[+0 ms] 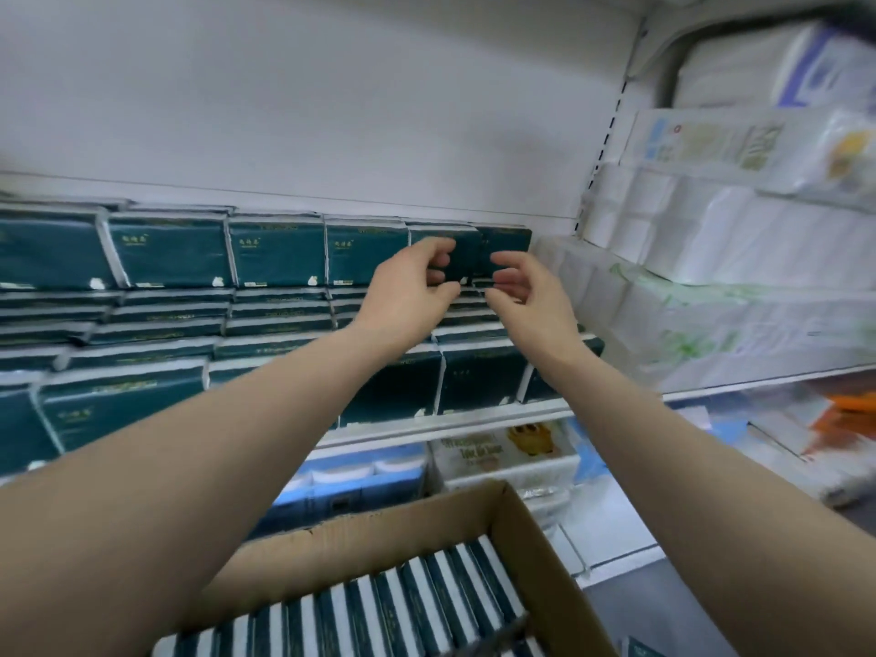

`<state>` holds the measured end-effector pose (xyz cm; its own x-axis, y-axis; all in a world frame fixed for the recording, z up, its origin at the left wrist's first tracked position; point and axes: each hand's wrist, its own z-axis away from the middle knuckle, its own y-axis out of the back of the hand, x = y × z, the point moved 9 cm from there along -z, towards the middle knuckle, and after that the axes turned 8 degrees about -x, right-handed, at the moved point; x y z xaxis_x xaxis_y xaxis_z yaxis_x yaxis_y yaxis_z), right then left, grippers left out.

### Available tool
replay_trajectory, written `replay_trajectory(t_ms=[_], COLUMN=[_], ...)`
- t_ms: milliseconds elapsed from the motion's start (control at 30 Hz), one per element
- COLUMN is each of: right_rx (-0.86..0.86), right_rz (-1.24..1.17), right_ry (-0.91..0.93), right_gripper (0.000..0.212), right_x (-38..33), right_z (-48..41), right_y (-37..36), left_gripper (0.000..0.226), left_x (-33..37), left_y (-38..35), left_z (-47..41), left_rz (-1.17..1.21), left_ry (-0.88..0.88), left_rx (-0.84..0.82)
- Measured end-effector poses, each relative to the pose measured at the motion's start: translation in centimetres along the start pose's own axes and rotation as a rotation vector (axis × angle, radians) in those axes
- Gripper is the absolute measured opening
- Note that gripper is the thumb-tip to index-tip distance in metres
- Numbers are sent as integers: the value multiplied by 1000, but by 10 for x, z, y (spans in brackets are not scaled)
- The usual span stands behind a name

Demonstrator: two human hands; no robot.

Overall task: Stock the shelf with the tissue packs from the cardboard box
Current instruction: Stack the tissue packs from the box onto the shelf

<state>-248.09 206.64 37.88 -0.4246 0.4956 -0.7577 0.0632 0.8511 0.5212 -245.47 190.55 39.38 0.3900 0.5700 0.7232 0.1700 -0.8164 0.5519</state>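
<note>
Dark green tissue packs [279,256] stand in stacked rows on the white shelf [474,419]. My left hand [407,291] and my right hand [531,296] are raised side by side in front of the top-right pack [467,258]. The fingers of both hands are loosely curled and face each other, with a small gap between them. Neither hand grips anything, and I cannot tell whether the fingertips touch that pack. Below me the cardboard box [516,528] holds several more packs [379,609] standing on edge.
White paper goods in clear wrap [711,286] fill the shelf section to the right, stacked up to the top. A lower shelf carries blue and white tissue boxes [502,452]. The white back wall above the green packs is bare.
</note>
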Motion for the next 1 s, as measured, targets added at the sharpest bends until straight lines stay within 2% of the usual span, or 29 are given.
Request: replay_trajectory(t_ms=[167,367,633,733,1000], right_rx=[-6,-62,-258,-400,-898], right_rz=[-49,-85,-61,41,368], right_ry=[-12,-79,-334,-470,-586], right_gripper=[34,30,25,21,23], right_x=[2,28,100,122,148], right_z=[68,153,245,266,308], right_y=[-18,-51,-105,-130,-191], left_gripper=[43,38,30,29,25], left_x=[-2,-36,-107,-133,-199], left_y=[-12,-45,-106,-122,-155], left_z=[58,144,248,281,361], left_rz=[108,187,230,233,99], left_ry=[-7,89,301,414,702], left_rx=[-32,-100,-276,-277,-415])
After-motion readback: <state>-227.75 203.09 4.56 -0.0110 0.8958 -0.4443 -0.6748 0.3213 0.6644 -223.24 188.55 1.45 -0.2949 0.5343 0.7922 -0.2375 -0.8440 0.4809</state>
